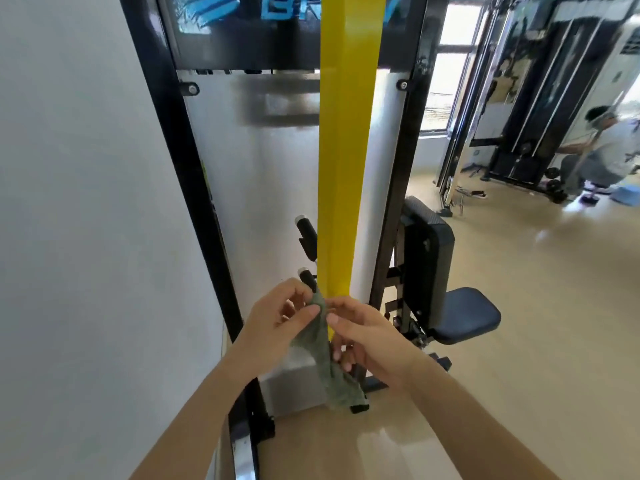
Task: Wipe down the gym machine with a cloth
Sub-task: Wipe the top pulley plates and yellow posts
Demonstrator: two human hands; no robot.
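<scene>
Green cloth (325, 368): pinched at its top between left grip (277, 317) and right grip (367, 341), fingers curled on it; the rest hangs below.
Yellow post (343, 150): rises just behind both grips, on the gym machine (173, 150).
Room: white wall (86, 202) left of the grips; tan floor (519, 341) and padded seat (464, 313) right.
Unclear: blue lettering (225, 8) cut off above; far person (602, 147) blurred.

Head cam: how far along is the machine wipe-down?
Done: nothing shows as wiped. In hand: left hand and right hand both pinch the green cloth in front of the yellow upright, seemingly regripping it. Left: wiping the upright, silver panel, black frame and seat pad.
</scene>
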